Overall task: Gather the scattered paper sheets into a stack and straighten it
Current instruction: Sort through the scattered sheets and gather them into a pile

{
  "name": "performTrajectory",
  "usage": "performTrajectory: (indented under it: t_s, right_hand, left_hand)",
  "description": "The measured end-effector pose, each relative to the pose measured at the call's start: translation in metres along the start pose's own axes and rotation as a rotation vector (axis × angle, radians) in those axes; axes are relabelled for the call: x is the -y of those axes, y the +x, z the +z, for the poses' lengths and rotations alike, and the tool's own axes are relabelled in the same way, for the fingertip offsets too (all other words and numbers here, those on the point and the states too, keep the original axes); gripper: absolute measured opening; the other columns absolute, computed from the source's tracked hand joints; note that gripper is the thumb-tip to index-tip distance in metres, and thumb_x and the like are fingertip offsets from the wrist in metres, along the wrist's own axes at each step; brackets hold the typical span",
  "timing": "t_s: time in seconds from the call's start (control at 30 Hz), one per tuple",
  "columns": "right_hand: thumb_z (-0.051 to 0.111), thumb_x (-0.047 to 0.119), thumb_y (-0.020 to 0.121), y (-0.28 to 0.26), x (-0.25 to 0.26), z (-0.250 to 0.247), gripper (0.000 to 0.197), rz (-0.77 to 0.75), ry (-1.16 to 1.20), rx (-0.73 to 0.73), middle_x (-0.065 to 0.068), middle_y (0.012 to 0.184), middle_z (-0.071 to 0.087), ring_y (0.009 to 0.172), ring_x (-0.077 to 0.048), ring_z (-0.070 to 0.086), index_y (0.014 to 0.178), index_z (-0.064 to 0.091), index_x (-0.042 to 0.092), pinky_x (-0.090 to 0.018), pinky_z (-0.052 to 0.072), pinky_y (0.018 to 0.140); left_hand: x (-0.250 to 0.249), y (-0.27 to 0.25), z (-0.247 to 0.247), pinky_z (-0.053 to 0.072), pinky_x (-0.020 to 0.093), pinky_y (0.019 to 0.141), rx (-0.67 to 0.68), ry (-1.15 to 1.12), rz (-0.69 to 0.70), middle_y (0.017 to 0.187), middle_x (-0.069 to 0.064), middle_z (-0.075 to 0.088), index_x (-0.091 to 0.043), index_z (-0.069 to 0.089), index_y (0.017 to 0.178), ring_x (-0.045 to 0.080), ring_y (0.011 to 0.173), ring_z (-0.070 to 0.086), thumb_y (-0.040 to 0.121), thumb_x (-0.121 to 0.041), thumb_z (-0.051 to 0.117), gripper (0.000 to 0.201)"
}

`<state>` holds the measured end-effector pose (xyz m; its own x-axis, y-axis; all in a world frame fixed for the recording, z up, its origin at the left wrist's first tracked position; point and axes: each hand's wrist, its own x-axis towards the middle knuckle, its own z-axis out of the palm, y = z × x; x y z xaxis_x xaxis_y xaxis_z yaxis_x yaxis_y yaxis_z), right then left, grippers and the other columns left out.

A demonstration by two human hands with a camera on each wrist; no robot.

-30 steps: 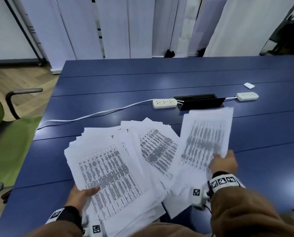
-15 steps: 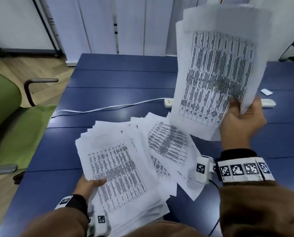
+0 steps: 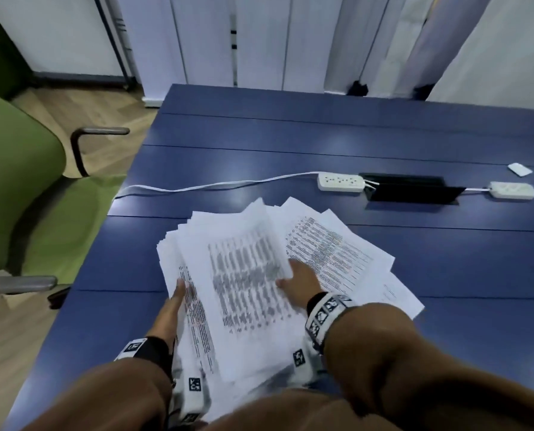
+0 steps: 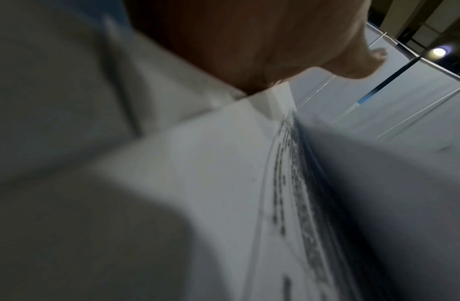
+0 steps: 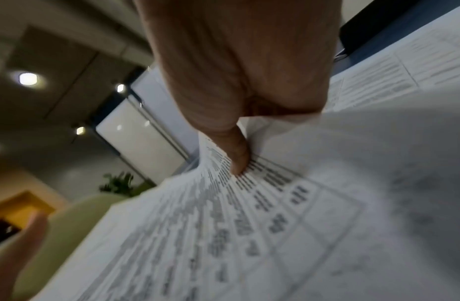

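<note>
Working at a blue worktop (image 3: 290, 135), beside a green chair (image 3: 17, 181), facing white panels (image 3: 259, 42), pinching paper sheets (image 3: 247, 275) with the right hand (image 3: 299, 281), bringing them down onto the pile at the near edge after holding them aloft, laying the left hand (image 3: 169, 309) along the pile, grip unclear

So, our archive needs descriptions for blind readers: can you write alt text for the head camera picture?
A person's right hand pinches a bundle of white printed paper sheets atop a loose pile on a dark blue table, while the left hand lies along the pile's left edge. Two white power strips lie beyond; a green chair stands left.
</note>
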<state>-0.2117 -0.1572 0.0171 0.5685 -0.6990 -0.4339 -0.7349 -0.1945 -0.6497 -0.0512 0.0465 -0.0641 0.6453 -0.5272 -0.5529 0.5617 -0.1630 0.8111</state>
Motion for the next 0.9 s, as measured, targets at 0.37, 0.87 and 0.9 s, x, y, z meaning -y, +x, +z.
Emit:
performTrajectory:
  t_s: [0.37, 0.87, 0.9]
  right_hand:
    - [0.079, 0.034, 0.074, 0.086, -0.072, -0.067, 0.063, 0.12, -0.244, -0.178, -0.002, 0.12, 0.059, 0.113, -0.025, 0.056, 0.128, 0.051, 0.019, -0.04, 0.049, 0.094]
    - [0.072, 0.043, 0.08, 0.111, -0.146, -0.127, 0.034, 0.218, -0.213, -0.137, -0.011, 0.1, 0.067, 0.094, -0.029, 0.061, 0.098, 0.058, 0.018, -0.034, 0.048, 0.079]
    - [0.066, 0.037, 0.086, 0.109, -0.148, -0.127, 0.024, 0.234, -0.15, -0.216, -0.012, 0.098, 0.068, 0.086, -0.027, 0.059, 0.097, 0.061, 0.016, -0.032, 0.046, 0.075]
  left_hand:
    - [0.018, 0.014, -0.011, 0.041, 0.044, 0.103, -0.056, 0.171, 0.001, 0.118, 0.011, 0.067, -0.008, 0.054, 0.127, 0.032, 0.111, 0.061, 0.073, 0.009, 0.075, 0.061]
    - [0.019, 0.019, -0.007, 0.039, 0.039, 0.101, -0.163, 0.122, -0.021, 0.113, 0.017, 0.066, 0.002, 0.055, 0.125, 0.03, 0.106, 0.061, 0.072, 0.013, 0.072, 0.057]
    - [0.02, 0.019, -0.006, 0.039, 0.039, 0.101, -0.167, 0.113, -0.023, 0.116, 0.018, 0.066, 0.004, 0.054, 0.127, 0.03, 0.106, 0.061, 0.073, 0.013, 0.072, 0.057]
